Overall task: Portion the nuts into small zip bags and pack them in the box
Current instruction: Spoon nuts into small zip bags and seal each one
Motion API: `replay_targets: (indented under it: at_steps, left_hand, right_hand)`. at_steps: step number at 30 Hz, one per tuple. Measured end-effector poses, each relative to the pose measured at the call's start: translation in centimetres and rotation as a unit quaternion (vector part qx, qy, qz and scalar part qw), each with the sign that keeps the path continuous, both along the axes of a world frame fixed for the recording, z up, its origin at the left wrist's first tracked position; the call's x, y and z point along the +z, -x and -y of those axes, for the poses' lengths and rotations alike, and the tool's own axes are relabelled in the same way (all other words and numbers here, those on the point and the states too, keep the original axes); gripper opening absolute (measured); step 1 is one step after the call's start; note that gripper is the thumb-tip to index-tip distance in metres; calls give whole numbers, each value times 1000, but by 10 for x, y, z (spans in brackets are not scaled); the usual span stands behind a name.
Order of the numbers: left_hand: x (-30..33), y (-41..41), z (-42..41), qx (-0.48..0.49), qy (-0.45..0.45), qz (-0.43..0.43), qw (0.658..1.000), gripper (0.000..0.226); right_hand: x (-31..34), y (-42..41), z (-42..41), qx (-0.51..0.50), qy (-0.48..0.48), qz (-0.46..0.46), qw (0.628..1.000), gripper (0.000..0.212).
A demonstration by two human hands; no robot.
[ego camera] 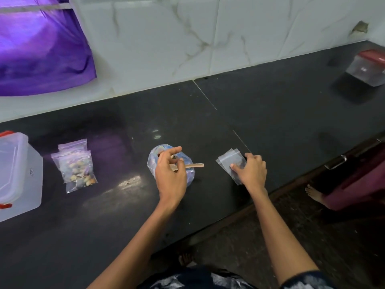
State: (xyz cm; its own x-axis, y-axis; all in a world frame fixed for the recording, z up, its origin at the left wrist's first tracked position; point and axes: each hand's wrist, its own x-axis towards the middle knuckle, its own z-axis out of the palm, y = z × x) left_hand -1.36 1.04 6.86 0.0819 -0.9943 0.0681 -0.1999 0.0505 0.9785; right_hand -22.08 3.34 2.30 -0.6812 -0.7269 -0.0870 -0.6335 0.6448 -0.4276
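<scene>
The person's left hand (169, 174) hovers with loosely spread fingers over the big nut bag (173, 164) at the middle of the dark desk (270, 105), touching or just above the wooden scoop (194, 165) whose handle juts right; whether the fingers actually pinch it cannot be told. The right hand (252, 171) presses its fingers flat onto a small stack of empty zip bags (229, 163) to the right, thumb on the top one, as if peeling one off. Two filled zip bags (78, 167) lie overlapped to the left, well apart from the hands, and beside them, at the left edge, stands the clear box (18, 174) with red clips.

The thin empties probably cling together, so two may lift at once, or the stack may slide toward the near desk edge. The unsupported nut bag could slump and spill if the scoop is tugged sideways.

The nuts inside the big bag are mostly hidden by the hand. The box is cut off by the frame, so whether it is open or already holds bags is unclear. A second container (367, 68) far right is blurred.
</scene>
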Motion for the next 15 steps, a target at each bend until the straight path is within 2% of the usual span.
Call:
replay_targets:
  at_steps: [9, 15]
  left_hand:
    - [0, -9, -2, 39, -4, 12, 999, 28]
    - [0, -16, -4, 49, 1, 11, 999, 31]
  right_hand:
    - [0, 10, 6, -35, 25, 97, 994, 39]
    - [3, 10, 7, -53, 74, 136, 986, 47]
